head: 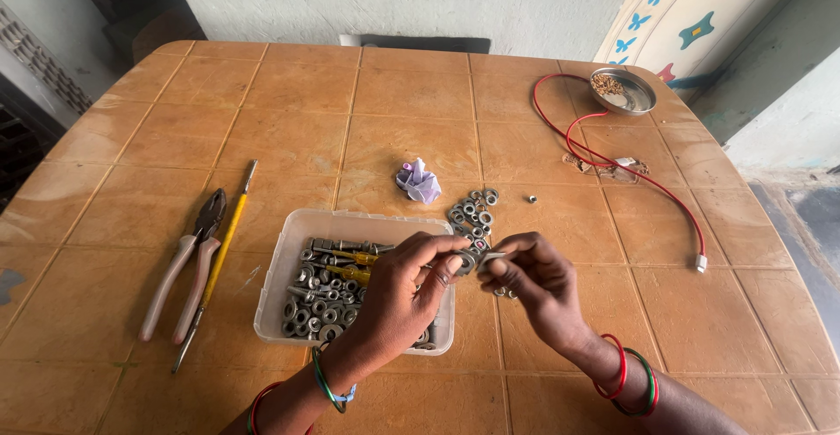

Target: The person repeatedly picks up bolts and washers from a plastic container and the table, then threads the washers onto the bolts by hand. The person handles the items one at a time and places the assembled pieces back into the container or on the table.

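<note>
Pinching a small grey nut (467,262), both hands, left (398,299) and right (534,282), meet near the tub (289,260).

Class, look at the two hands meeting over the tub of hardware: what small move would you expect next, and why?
Probably turning the nut further onto the bolt: the left hand pinches the nut, the right hand holds the bolt against it, and the two parts meet.

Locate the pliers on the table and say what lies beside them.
In the head view, the pliers lie on the table at the left, between its left edge and the clear plastic tub, with a yellow-handled screwdriver alongside on their right.
</note>
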